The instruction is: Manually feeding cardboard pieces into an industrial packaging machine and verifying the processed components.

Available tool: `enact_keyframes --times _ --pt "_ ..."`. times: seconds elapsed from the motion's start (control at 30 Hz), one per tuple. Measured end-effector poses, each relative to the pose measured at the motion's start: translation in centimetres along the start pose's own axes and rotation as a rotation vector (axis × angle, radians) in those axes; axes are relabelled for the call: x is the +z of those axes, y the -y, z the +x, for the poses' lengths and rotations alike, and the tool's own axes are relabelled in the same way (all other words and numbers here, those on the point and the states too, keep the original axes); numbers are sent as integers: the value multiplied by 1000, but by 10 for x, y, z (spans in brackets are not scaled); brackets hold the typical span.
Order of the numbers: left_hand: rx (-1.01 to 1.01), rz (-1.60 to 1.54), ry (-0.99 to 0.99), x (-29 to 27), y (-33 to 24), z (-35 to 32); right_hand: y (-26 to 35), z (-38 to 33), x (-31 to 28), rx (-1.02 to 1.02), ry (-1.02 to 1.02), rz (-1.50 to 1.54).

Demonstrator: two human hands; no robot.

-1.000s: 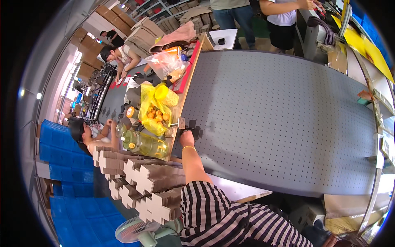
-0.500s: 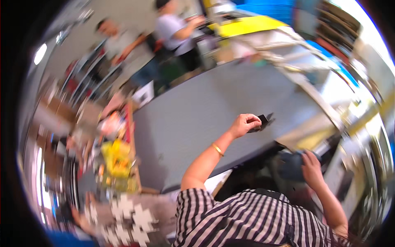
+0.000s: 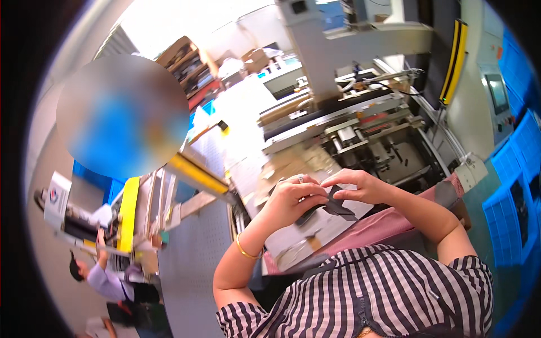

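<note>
Both my hands meet over the front of a worktop covered with a pale board (image 3: 293, 239). Between them is a thin, dark grey folded piece (image 3: 340, 210), its pointed ends sticking out below the fingers. My left hand (image 3: 294, 198), with a gold bangle at the wrist, is closed on the piece's left part, fingers curled over it. My right hand (image 3: 363, 187) pinches its upper edge between thumb and fingers. The fingers hide part of the piece, so its exact kind does not show. A pink cloth (image 3: 403, 221) lies along the worktop's near edge.
Ahead stands a machine with metal rails (image 3: 338, 127) and a yellow-black light bar (image 3: 455, 62). A control screen (image 3: 496, 93) and blue crates (image 3: 511, 211) are at right. A grey perforated table (image 3: 194, 265) and a co-worker (image 3: 110, 279) are at left.
My view has turned right, from the grey table to the machine. My right hand, earlier apart beside a dark bluish object, now joins the left on a dark piece.
</note>
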State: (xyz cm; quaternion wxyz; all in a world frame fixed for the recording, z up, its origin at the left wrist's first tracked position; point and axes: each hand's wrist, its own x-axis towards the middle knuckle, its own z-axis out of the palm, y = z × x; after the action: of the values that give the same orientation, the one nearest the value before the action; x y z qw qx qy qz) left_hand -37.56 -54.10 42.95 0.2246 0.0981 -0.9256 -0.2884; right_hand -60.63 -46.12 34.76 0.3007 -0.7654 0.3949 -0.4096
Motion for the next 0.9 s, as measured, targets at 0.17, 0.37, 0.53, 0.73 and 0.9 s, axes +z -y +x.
enact_keyframes --times 0.17,0.37,0.53,0.73,0.9 --pt "0 -148 87 9 30 62 -27 -11 -35 255 -57 202" --pt "-68 -77 154 -2 102 117 -58 43 -101 48 -226 -94" --pt "-337 -382 -156 -1 196 196 -158 126 -181 100 -219 -36" --pt "-155 25 -354 -43 236 283 -158 212 -262 107 -183 -451" --pt "-148 -11 -414 -36 242 291 -162 212 -260 44 -329 -341"
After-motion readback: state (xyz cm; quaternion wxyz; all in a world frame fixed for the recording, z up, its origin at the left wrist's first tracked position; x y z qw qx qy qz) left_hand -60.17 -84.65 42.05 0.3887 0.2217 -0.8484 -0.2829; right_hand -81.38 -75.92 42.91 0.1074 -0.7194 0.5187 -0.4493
